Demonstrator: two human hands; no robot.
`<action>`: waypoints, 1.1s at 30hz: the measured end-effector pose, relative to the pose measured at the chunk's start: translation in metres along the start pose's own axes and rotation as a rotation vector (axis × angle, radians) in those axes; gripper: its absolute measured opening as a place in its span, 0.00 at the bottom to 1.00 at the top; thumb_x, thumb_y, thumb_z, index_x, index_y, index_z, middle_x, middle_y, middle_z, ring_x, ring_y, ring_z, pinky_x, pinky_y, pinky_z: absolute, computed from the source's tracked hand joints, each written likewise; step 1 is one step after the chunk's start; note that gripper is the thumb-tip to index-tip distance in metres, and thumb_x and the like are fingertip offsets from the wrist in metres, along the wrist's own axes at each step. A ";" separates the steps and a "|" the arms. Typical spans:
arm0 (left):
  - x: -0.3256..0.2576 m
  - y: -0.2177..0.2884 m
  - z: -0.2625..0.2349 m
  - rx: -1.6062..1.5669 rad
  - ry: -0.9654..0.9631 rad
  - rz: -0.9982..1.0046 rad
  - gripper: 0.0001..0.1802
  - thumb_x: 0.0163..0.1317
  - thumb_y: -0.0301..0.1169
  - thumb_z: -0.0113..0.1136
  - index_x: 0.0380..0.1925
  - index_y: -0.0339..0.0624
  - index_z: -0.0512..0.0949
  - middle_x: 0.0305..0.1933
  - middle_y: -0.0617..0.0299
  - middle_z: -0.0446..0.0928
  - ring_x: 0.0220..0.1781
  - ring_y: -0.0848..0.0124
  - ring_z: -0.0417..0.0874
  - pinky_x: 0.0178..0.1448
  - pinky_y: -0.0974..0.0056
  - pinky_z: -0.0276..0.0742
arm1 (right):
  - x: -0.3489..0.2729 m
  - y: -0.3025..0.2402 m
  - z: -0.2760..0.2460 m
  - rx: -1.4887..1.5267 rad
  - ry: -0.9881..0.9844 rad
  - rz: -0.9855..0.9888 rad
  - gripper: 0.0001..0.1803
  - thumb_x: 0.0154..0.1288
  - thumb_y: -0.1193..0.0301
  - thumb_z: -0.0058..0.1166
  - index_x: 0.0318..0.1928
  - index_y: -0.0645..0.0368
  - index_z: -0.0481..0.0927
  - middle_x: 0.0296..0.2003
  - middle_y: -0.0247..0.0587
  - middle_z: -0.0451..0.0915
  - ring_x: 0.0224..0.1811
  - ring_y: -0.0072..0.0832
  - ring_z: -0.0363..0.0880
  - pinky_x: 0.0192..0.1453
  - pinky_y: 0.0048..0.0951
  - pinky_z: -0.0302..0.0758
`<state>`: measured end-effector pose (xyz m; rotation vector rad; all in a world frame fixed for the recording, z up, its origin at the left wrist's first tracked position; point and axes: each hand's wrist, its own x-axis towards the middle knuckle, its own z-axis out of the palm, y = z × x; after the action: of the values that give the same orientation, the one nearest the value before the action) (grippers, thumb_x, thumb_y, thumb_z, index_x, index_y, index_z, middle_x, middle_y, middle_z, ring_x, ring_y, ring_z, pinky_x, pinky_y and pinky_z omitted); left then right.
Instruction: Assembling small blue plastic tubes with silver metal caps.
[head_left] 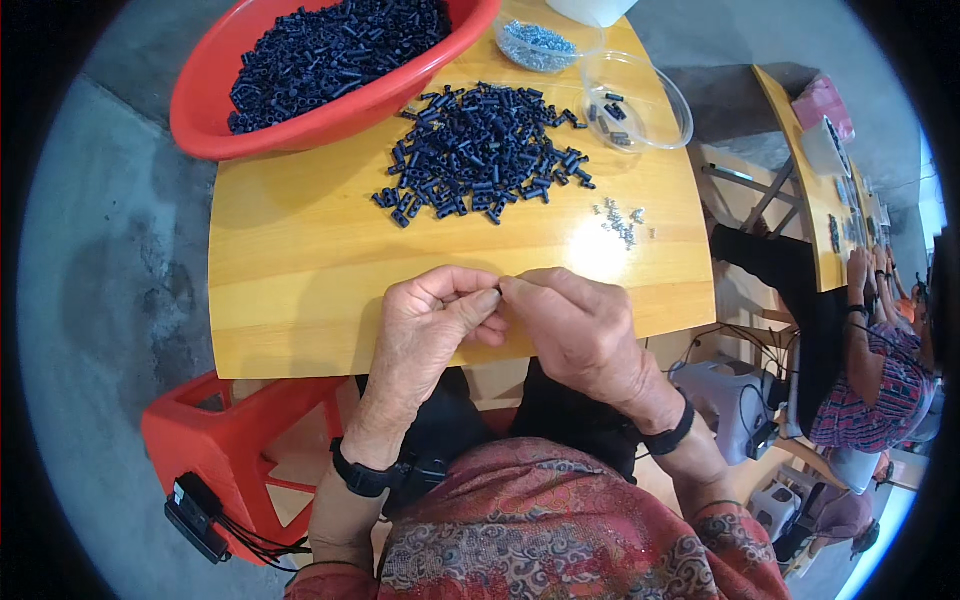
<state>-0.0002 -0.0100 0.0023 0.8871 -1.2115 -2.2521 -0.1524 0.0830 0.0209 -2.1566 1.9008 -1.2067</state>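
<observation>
Close to the table's front edge, my left hand (437, 315) and my right hand (575, 325) meet fingertip to fingertip. A dark speck of a small black part shows between the left thumb and forefinger; most of it is covered. The right thumb and forefinger are pinched against it, and whatever they hold is hidden. Beyond my hands lies a heap of short black tubular plastic pieces (480, 150), some showing holes. To its right, a few small silver screws (622, 222) are scattered on the wooden table (290, 290).
At the back left a red basin (190, 110) holds many black pieces. A clear tub of silver screws (540, 45) and a clear round container (680, 110) with several pieces stand at the back right. A red stool (200, 425) is at my left; people sit at another table (815, 215) rightward.
</observation>
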 end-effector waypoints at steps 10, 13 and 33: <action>-0.002 -0.008 -0.004 0.029 -0.036 0.095 0.09 0.63 0.27 0.58 0.40 0.33 0.77 0.34 0.56 0.80 0.30 0.73 0.82 0.32 0.71 0.80 | 0.029 0.023 0.004 0.095 -0.023 0.325 0.05 0.54 0.77 0.57 0.33 0.61 0.78 0.28 0.47 0.79 0.29 0.43 0.81 0.32 0.36 0.77; -0.003 -0.010 -0.005 -0.012 -0.047 0.138 0.09 0.63 0.27 0.57 0.40 0.33 0.76 0.33 0.57 0.79 0.29 0.74 0.81 0.32 0.71 0.80 | 0.034 0.028 0.010 0.025 -0.018 0.336 0.05 0.54 0.76 0.58 0.33 0.61 0.78 0.28 0.47 0.79 0.29 0.44 0.80 0.33 0.36 0.77; 0.000 -0.015 -0.001 0.086 -0.072 0.223 0.09 0.64 0.26 0.56 0.41 0.31 0.75 0.33 0.56 0.79 0.29 0.72 0.81 0.33 0.70 0.80 | 0.021 0.053 -0.009 -0.175 0.090 0.426 0.06 0.54 0.78 0.58 0.35 0.60 0.80 0.28 0.46 0.78 0.30 0.43 0.80 0.33 0.36 0.76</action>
<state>-0.0005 -0.0023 -0.0110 0.6699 -1.3752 -2.0831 -0.2023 0.0556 0.0125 -1.6514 2.4185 -1.1009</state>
